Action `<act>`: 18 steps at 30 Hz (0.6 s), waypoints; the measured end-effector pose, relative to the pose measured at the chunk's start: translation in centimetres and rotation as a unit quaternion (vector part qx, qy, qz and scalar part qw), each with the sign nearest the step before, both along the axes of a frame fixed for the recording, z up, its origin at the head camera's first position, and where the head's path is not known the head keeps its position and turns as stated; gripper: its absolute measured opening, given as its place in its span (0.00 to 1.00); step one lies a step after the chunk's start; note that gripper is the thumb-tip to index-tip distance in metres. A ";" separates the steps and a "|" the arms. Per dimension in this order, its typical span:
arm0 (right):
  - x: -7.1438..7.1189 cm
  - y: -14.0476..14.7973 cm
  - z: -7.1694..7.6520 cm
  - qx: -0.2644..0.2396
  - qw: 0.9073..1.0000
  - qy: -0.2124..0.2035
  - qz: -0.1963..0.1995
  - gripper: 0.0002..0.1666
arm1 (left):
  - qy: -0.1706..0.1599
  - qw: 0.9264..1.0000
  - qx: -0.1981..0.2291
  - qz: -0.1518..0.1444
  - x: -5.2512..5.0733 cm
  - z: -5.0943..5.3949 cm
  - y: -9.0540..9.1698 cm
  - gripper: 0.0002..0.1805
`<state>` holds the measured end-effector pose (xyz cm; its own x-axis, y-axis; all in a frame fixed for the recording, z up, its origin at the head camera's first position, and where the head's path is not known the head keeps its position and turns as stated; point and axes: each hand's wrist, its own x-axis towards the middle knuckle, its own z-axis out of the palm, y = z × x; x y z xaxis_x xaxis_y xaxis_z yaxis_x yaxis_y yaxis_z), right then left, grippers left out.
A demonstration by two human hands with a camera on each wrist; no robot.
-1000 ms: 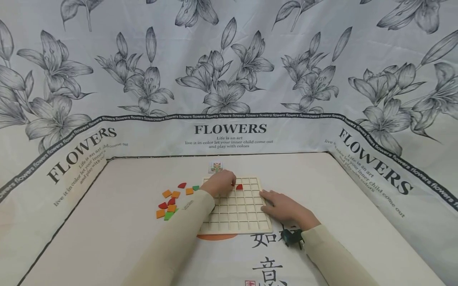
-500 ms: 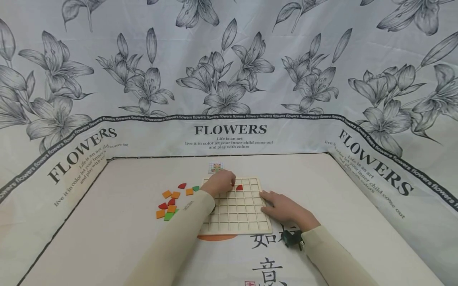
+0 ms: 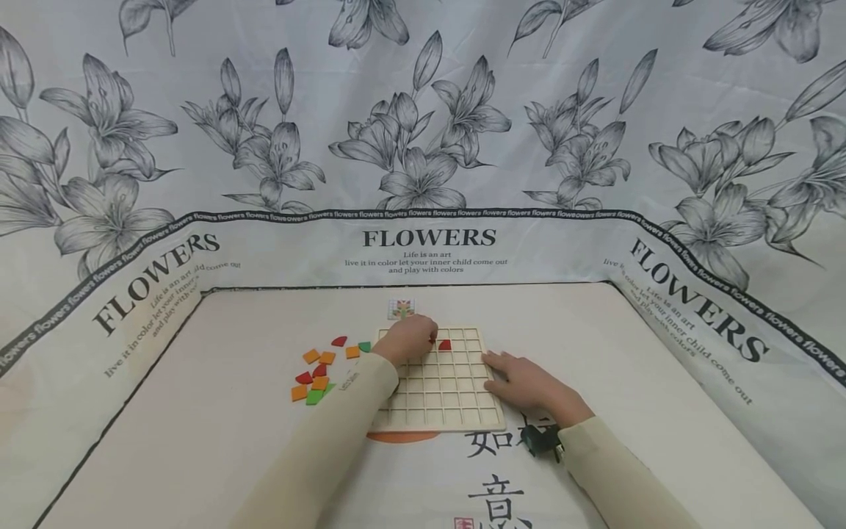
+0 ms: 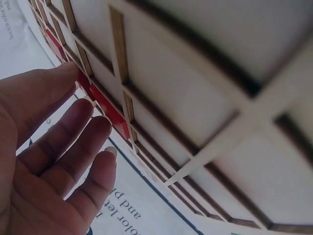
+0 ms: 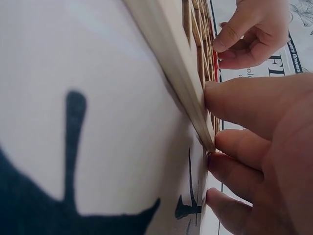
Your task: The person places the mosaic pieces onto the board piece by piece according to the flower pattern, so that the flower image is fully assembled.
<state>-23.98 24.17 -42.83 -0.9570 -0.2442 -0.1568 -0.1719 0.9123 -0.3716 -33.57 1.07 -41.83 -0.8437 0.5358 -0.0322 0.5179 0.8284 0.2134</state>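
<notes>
"How are the hands?"
"The left hand [image 3: 408, 339] pinches a red tile [image 4: 84, 81] at the board's [image 3: 432, 401] eleven o'clock; the right hand [image 3: 525, 382], fingers spread, touches its edge at three."
"Beyond?"
"Loose tiles [image 3: 320, 383] at nine, a picture card [image 3: 401, 307] at eleven."

Pieces [image 3: 326, 358] lie left of the board [image 3: 436, 427] — card [image 3: 401, 305] behind it
</notes>
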 end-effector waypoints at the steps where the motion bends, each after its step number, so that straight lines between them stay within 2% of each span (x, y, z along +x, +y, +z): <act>1: 0.0 0.0 0.0 0.000 1.000 -0.001 -0.001 0.36 | 0.001 1.000 0.000 -0.001 0.1 0.0 0.0 0.10; 4: 0.0 0.0 0.0 0.000 1.000 -0.001 -0.001 0.36 | 0.002 1.000 0.005 -0.004 0.4 0.4 -0.3 0.09; 8: 0.1 0.0 0.2 -0.003 1.000 0.002 -0.002 0.36 | -0.014 1.000 0.018 0.004 0.8 1.4 -1.1 0.12; 12: 0.1 0.0 0.2 -0.005 1.000 0.007 0.000 0.36 | -0.019 1.000 0.010 0.008 1.0 2.3 -1.9 0.14; 18: 0.1 0.0 0.1 -0.008 1.000 0.003 -0.002 0.36 | -0.021 1.000 0.001 0.015 0.8 2.7 -3.0 0.13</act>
<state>-23.88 24.18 -42.75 -0.9589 -0.2428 -0.1470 -0.1705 0.9067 -0.3858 -32.77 -1.97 -39.15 -0.8570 0.5109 -0.0672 0.4840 0.8428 0.2352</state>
